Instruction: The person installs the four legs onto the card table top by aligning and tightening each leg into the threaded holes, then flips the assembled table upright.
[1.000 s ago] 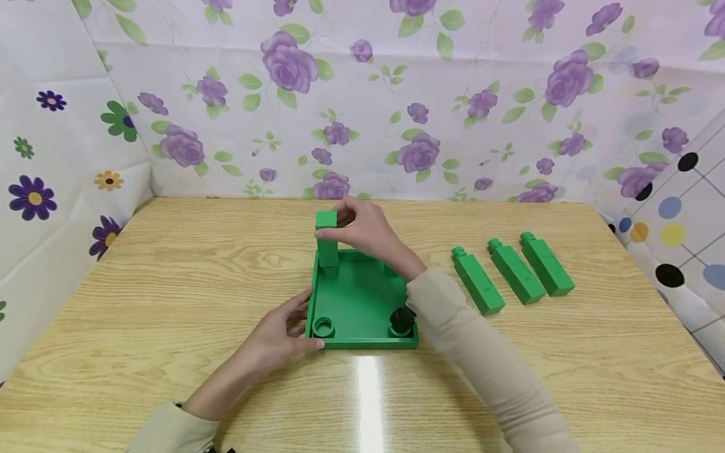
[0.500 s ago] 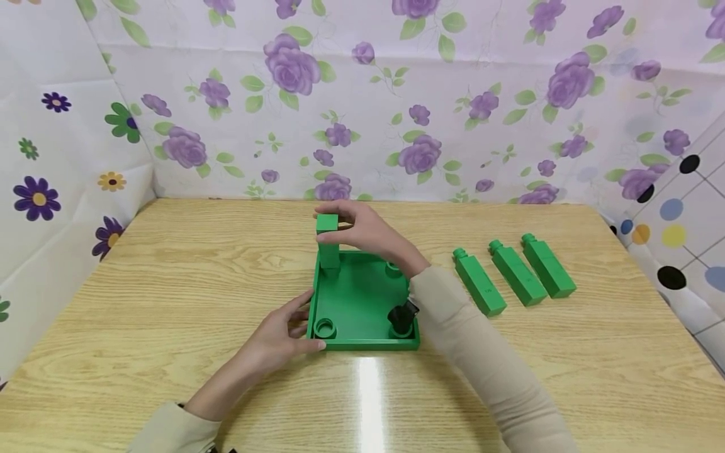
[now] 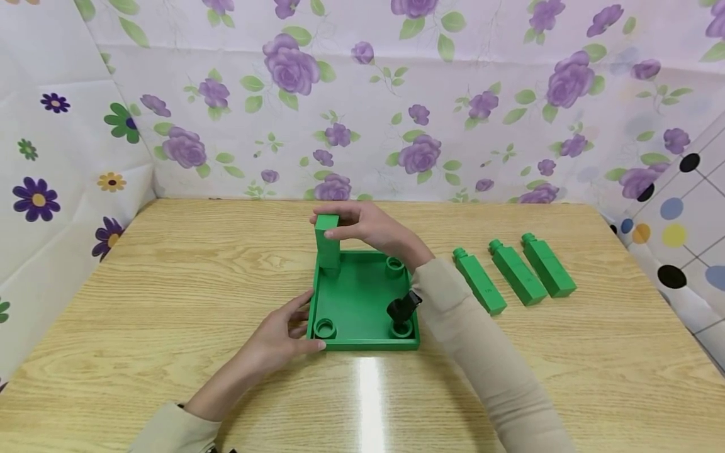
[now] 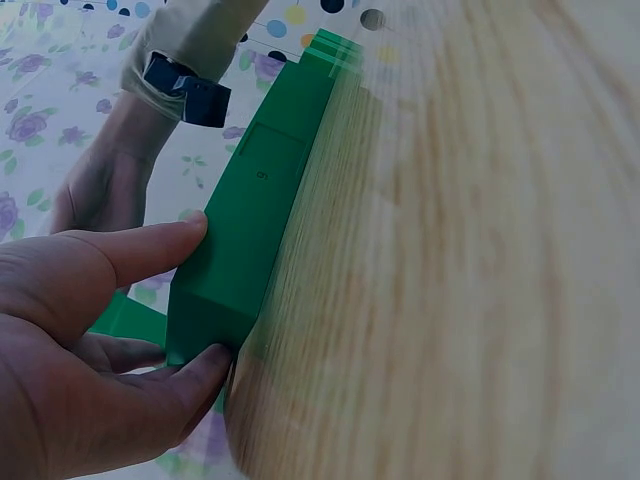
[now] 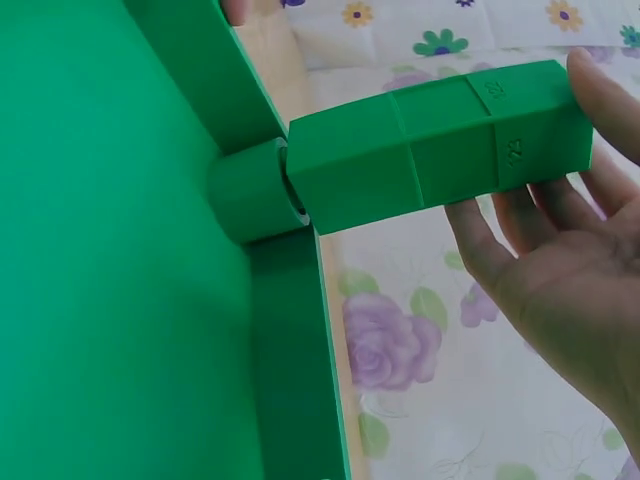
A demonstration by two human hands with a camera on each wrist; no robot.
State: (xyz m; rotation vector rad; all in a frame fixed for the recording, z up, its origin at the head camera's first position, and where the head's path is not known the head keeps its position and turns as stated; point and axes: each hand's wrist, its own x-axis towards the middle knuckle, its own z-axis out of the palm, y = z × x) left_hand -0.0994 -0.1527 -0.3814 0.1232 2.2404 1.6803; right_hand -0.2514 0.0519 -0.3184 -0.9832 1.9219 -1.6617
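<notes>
A square green tabletop [image 3: 360, 302] with raised rims lies upside down on the wooden table, a round threaded socket in each corner. My left hand [image 3: 275, 332] grips its near left corner; in the left wrist view the thumb presses one face of the rim [image 4: 250, 200]. At the far left socket [image 5: 255, 190] stands an upright green table leg [image 3: 328, 242], its screw end hidden inside. My right hand [image 3: 370, 228] holds the leg near its top, thumb on the near right edge, fingers behind. The right wrist view shows the fingers [image 5: 490, 245] along the leg's face.
Three more green legs [image 3: 479, 284] with screw ends lie side by side to the right. The sockets at near left [image 3: 325, 328], near right [image 3: 401, 329] and far right [image 3: 394, 265] hold no legs. A flowered cloth [image 3: 362, 113] hangs behind the table [image 3: 198, 264].
My right hand has shifted slightly right; its thumb slid from the leg's front face to the right edge and its fingers moved higher behind the top. The left hand stays put.
</notes>
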